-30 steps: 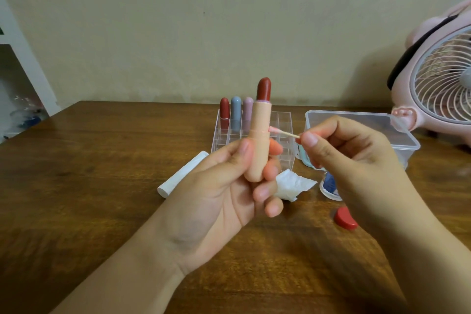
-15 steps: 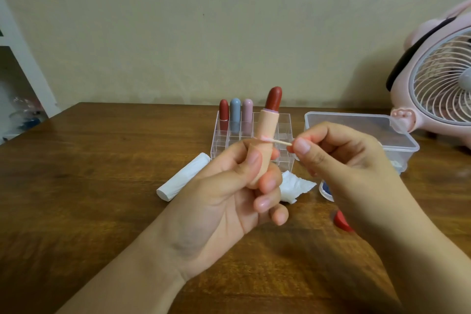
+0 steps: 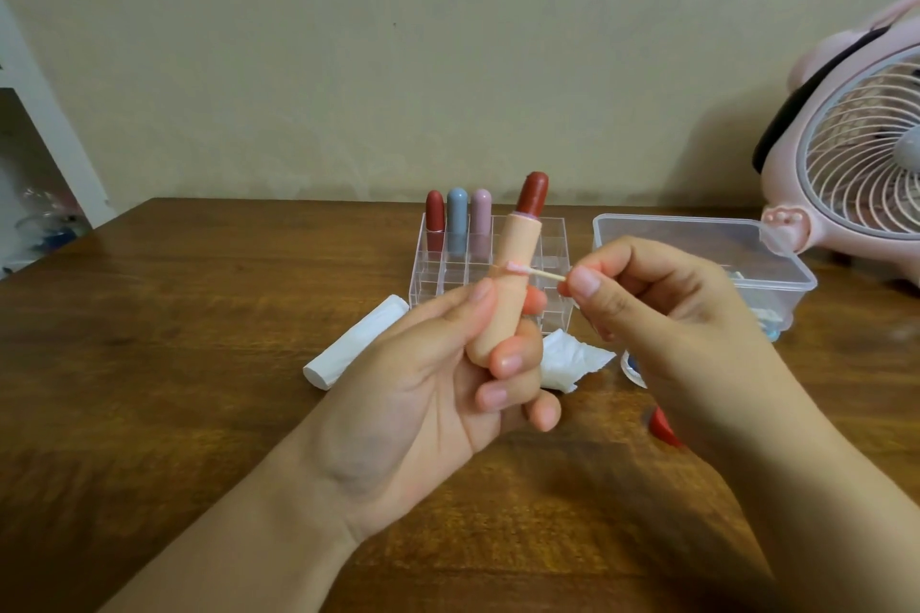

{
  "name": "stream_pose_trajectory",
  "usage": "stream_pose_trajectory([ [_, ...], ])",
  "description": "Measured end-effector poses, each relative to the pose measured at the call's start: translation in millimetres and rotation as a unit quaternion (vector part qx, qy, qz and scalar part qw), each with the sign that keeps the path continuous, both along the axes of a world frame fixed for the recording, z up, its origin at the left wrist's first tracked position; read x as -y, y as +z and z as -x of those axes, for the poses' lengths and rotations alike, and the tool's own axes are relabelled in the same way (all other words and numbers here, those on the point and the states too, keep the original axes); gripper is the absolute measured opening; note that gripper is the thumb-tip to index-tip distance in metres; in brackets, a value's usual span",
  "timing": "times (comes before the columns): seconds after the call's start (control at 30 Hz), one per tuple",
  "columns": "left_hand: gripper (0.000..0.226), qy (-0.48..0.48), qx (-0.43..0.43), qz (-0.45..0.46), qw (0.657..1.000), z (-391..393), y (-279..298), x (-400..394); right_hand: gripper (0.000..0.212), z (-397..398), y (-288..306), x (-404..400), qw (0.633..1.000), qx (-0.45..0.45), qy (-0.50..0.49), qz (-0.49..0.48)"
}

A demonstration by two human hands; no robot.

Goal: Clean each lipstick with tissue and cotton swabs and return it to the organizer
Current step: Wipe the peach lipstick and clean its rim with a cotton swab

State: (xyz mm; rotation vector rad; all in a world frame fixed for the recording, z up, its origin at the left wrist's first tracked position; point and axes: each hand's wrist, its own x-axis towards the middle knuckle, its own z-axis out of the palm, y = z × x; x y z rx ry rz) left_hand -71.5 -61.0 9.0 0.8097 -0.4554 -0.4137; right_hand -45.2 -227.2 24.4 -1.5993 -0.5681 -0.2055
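Gripping an uncapped peach-coloured plastic lipstick tube (image 3: 505,294) between thumb and curled fingers, the left hand (image 3: 438,393) holds it above the brown wooden counter (image 3: 174,363), tilted slightly to the right. Its dark red bullet, rounded at the tip, stands fully out of the tube above a thin lilac collar. The right hand (image 3: 662,314) pinches a wooden-stemmed cotton swab (image 3: 535,270) between thumb and forefinger; the swab's pink-stained tip touches the tube's side at a fine seam around its middle. Below that hand a red cap (image 3: 664,428) lies on the counter, partly hidden. Behind the hands lie a crumpled white tissue (image 3: 572,361) and a rolled white tissue bundle (image 3: 356,348). Further back stands a clear acrylic gridded organizer (image 3: 550,259), with three capped lipsticks, red, grey-blue and mauve (image 3: 457,219), upright in its back row. To its right sits a clear plastic box (image 3: 697,234), and beyond it a pink desk fan (image 3: 856,154).
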Motion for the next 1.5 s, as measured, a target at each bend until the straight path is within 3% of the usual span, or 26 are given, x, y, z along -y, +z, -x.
stream_pose_trajectory([
  [0.4,0.017,0.027,0.013,-0.002,1.000,0.3,-0.4,-3.7,0.020,2.4,2.6,1.9,1.000,-0.004,-0.019,0.004],
  [0.67,0.032,0.011,0.006,-0.015,1.000,0.3,1.1,1.7,0.019,1.8,3.2,3.1,1.000,-0.007,-0.022,0.005],
  [0.9,0.032,-0.019,0.001,-0.020,1.000,0.6,1.4,1.4,0.015,4.0,1.6,-1.7,0.999,0.000,0.037,-0.001],
  [1.03,0.030,0.026,0.002,-0.030,0.999,1.7,1.8,2.8,0.021,1.7,2.6,1.3,1.000,-0.024,0.005,0.001],
  [1.13,0.023,0.123,0.035,-0.084,0.988,3.5,1.6,5.4,0.028,4.9,4.1,-1.6,0.999,-0.014,-0.035,0.008],
  [1.2,0.014,0.225,0.096,-0.176,0.953,2.6,-1.2,6.3,0.032,10.6,5.6,-6.0,0.998,0.018,-0.064,0.015],
  [1.33,0.012,0.397,0.213,-0.319,0.834,2.4,-6.4,5.0,0.026,16.8,2.4,-15.0,0.980,0.138,-0.119,0.083],
  [1.4,0.014,0.486,0.262,-0.377,0.743,4.2,-8.0,6.3,0.025,17.5,0.0,-15.2,0.965,0.184,-0.151,0.109],
  [1.5,0.019,0.595,0.357,-0.446,0.565,5.0,-8.3,8.9,0.026,20.3,-0.4,-16.6,0.954,0.208,-0.179,0.122],
])
